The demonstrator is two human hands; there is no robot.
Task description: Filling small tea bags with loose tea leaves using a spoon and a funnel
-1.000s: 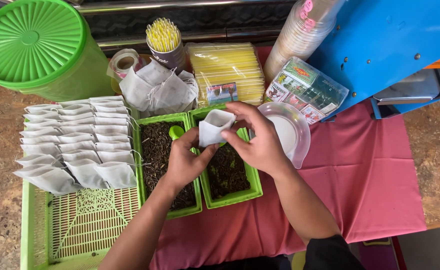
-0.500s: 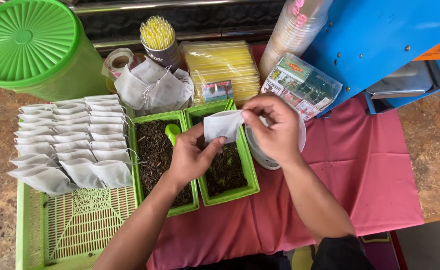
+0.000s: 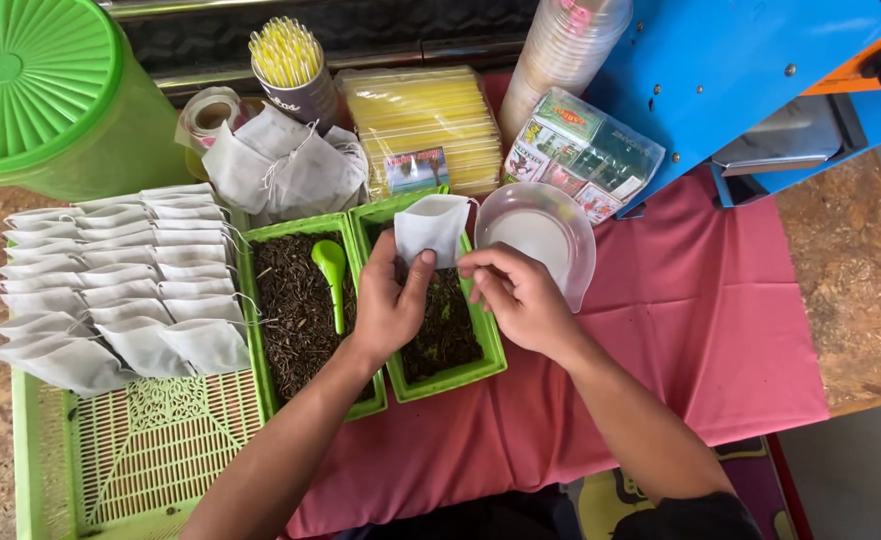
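Pinching the white paper pouch by its lower edge in my left hand, I judge it light and floppy; my right hand hovers just beside, fingers loosely curled, holding nothing.

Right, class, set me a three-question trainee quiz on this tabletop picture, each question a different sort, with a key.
1. True or false: the left hand holds a small white bag above the right-hand green tray.
2. Where does the green scoop lie?
A. in the left-hand tray of dark dried leaves
B. in the clear plastic lid
C. on the pink cloth
3. Fill in: the filled white bags lie in rows on a green ______.

Key:
1. True. The right hand is just beside the bag; whether it touches it is hard to tell.
2. A
3. slotted tray
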